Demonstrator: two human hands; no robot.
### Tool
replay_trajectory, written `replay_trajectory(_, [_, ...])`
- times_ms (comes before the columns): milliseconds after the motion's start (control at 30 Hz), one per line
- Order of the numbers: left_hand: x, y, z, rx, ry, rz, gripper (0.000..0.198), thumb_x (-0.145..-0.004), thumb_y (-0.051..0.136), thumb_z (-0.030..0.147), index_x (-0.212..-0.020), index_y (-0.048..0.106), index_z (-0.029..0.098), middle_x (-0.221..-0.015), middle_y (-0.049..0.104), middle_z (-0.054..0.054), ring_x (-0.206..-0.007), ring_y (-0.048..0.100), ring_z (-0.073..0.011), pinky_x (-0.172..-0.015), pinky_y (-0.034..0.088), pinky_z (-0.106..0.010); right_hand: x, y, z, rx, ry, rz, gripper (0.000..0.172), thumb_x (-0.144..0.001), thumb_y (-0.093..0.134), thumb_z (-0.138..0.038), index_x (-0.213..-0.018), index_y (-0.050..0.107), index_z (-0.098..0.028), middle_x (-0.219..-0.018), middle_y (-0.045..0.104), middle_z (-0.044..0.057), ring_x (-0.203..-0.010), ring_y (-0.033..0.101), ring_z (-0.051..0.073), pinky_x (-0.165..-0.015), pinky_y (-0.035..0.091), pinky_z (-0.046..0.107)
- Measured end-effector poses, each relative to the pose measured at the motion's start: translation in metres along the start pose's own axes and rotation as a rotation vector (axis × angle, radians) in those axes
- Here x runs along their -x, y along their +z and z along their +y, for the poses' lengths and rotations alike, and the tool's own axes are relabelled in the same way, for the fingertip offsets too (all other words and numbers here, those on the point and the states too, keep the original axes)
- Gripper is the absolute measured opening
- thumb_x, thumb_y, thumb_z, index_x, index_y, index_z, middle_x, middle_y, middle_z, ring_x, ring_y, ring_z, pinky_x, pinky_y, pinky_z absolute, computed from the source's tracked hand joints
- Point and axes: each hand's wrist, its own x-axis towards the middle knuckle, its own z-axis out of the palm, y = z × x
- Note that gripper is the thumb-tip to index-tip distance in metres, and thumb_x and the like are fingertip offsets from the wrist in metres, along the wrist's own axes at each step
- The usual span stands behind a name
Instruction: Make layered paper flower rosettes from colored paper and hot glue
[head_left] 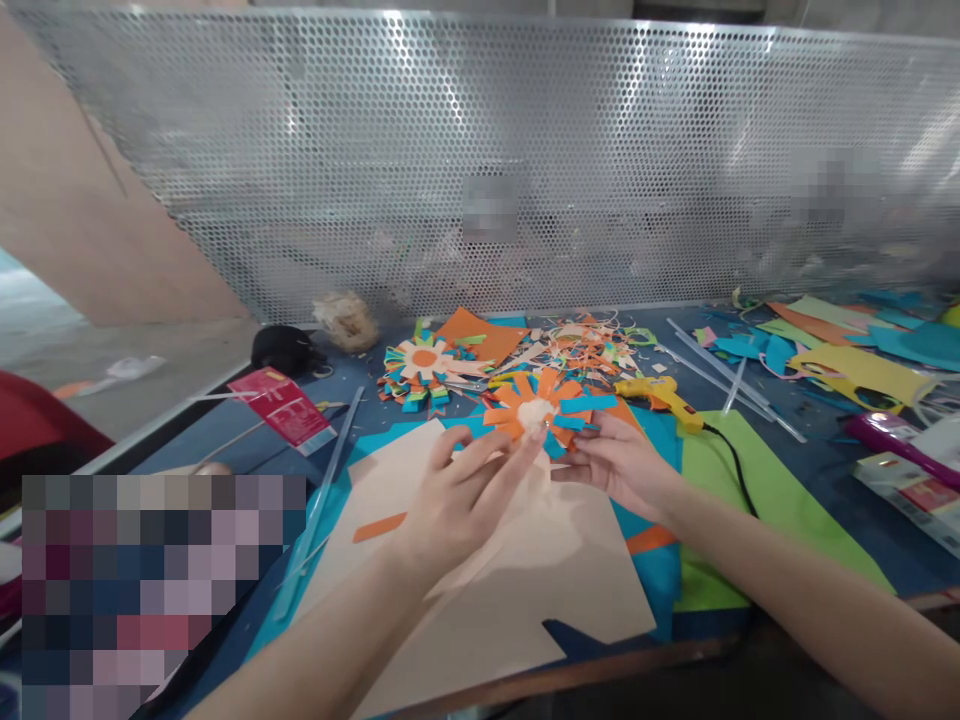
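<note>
Above a cream sheet (480,620), I hold up a paper flower (536,395) with orange petals, a pale round centre and blue strips on its right side. My left hand (461,495) grips it from the lower left, one finger reaching the centre. On the right edge, by the blue strips, the fingers of my right hand (626,465) pinch it; some fingertips are hidden behind it. A second paper flower (424,358), with an orange centre and cream, blue and green petals, lies just behind and to the left.
A yellow glue gun (660,395) with a black cord lies right of the flower. Green paper (772,520) spreads beneath the cord. Behind are paper scraps (592,345) and clear glue sticks (731,385). A red packet (283,408) sits left; a perforated metal panel (562,130) stands behind the table.
</note>
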Motion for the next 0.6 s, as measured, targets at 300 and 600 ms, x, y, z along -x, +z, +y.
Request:
replay_trajectory(300, [-0.005,-0.011,0.003,-0.091,0.271,0.042,0.028,-0.079,0.048,0.004,-0.104,0.058,0.014,-0.081,0.069,-0.004,-0.080,0.057,-0.0125,-0.085,0.036,-0.033,-0.003,-0.004,-0.003,0.029,0.094,0.086,0.023,-0.066,0.059,-0.005,-0.078,0.044,-0.018,-0.061,0.059,-0.006,-0.051,0.062,0.010,-0.055,0.054,0.024])
replay_trajectory(600, [-0.001,-0.017,0.007,-0.130,0.422,0.000,0.027,-0.078,0.053,0.010,-0.101,0.062,0.021,-0.084,0.068,0.000,-0.083,0.056,-0.0082,-0.085,0.035,-0.022,-0.007,-0.010,-0.003,0.057,0.079,0.107,0.018,-0.066,0.060,-0.005,-0.076,0.050,-0.017,-0.061,0.062,-0.003,-0.050,0.061,0.008,-0.053,0.053,0.020])
